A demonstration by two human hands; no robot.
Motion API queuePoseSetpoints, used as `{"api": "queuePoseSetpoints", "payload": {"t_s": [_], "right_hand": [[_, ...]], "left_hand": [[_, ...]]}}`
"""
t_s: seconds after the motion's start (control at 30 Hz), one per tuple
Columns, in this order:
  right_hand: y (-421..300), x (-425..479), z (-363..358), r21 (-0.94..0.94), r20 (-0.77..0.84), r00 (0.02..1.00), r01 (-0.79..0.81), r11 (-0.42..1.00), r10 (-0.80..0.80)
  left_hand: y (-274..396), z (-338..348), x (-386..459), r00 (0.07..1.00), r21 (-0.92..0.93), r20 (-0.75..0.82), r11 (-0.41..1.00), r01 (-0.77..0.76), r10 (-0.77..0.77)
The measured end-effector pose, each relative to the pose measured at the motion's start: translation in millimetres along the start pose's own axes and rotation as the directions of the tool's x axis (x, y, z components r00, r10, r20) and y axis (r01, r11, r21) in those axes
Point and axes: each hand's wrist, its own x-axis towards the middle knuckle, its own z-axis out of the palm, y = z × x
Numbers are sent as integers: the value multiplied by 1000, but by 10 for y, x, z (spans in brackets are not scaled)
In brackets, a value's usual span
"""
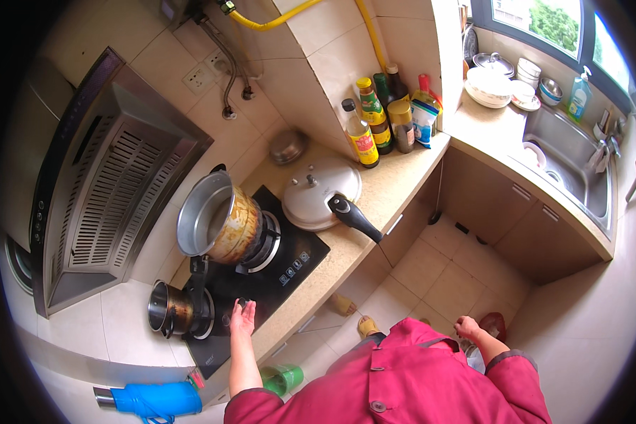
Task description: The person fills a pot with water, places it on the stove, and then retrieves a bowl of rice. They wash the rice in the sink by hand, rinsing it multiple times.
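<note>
My left hand (243, 317) is at the front of the black glass gas hob (291, 253), its fingers at a round control knob (242, 302). Whether they grip it I cannot tell. Beyond, a scorched pressure cooker pot (238, 225) stands uncovered on one burner, with a little liquid or residue inside that I cannot make out. A small scorched saucepan (177, 310) sits at the other burner. The cooker's metal lid (310, 185) with a black handle lies on the counter. My right hand (467, 327) hangs at my side, fingers curled, away from the counter.
Sauce bottles (361, 135) and jars stand by the wall. A range hood (116, 180) juts out over the hob. Further right are stacked bowls (488, 85) and a steel sink (572, 153). A blue thermos flask (153, 399) and a green bin (282, 378) are at lower left.
</note>
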Motion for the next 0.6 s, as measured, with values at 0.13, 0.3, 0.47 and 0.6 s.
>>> {"api": "queuePoseSetpoints", "payload": {"t_s": [0.13, 0.3, 0.47, 0.6], "right_hand": [[33, -19, -12, 5, 4, 1000, -2, 1000, 2], [19, -47, -160, 25, -23, 1000, -18, 1000, 19], [229, -7, -170, 64, -56, 998, -27, 998, 30], [468, 17, -146, 22, -33, 998, -47, 999, 48]], "left_hand": [[6, 15, 5, 1000, 15, -12, 1000, -15, 15], [2, 315, -445, 963, 708, -128, 702, -79, 238], [284, 946, -1618, 222, 774, 630, -579, -255, 744], [851, 850, -1299, 290, 763, 603, -643, 65, 743]]}}
